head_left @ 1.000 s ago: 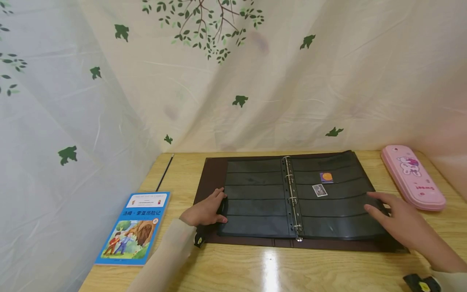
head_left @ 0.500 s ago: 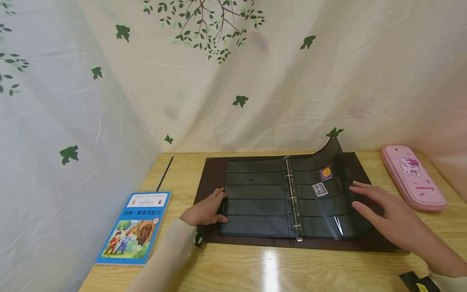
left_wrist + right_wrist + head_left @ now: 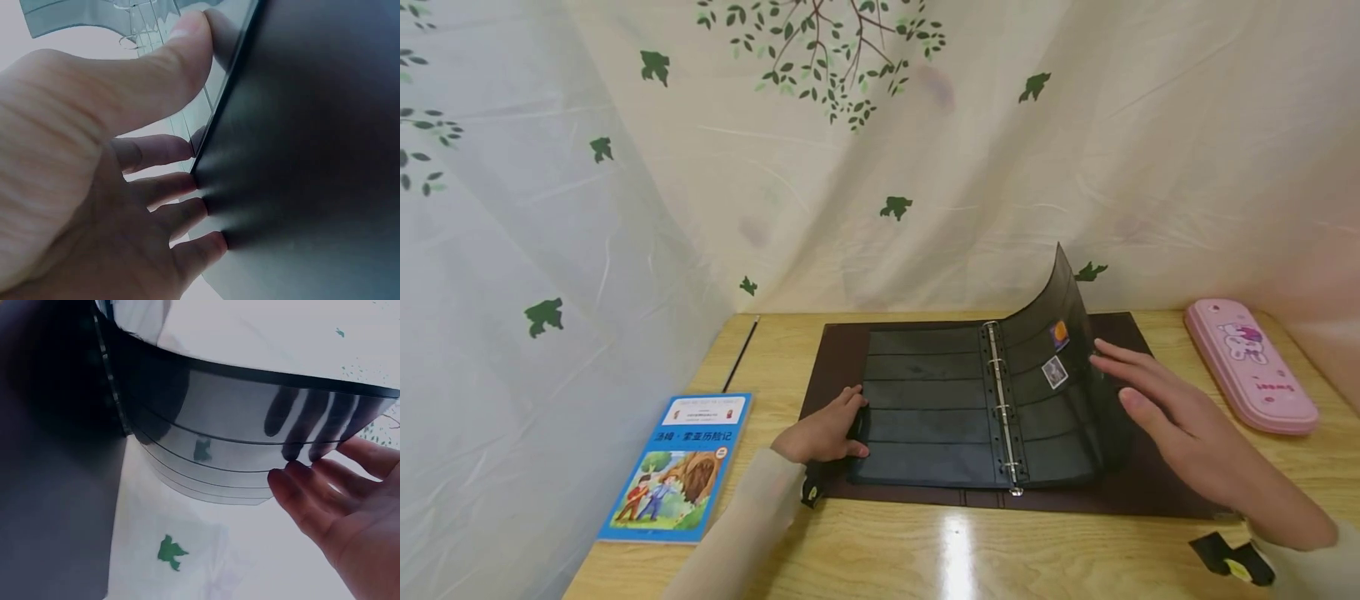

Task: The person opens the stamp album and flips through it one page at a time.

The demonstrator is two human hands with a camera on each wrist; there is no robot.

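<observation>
A dark brown ring binder (image 3: 835, 367) lies spread out, with black pocket pages on both sides of its metal rings (image 3: 1000, 392). My left hand (image 3: 823, 433) rests at the left pages' outer edge. In the left wrist view the thumb (image 3: 181, 56) lies over the glossy page, and the fingertips touch the dark cover. The right page (image 3: 1060, 425) stands curved upward, carrying an orange-and-purple stamp (image 3: 1059, 335) and a grey stamp (image 3: 1055, 372). Against its back, the extended fingers of my right hand (image 3: 1195, 433) press; the right wrist view shows their tips at the page (image 3: 212, 412).
A blue storybook (image 3: 677, 467) lies left of the binder, with a thin dark pencil (image 3: 741, 354) behind it. At the right sits a pink pencil case (image 3: 1250, 365). A pale curtain (image 3: 820, 208) with leaf prints hangs along the table's back edge.
The right page has lifted from nearly flat to a steep curve toward the rings. My right hand has moved left with it. The left hand stays put.
</observation>
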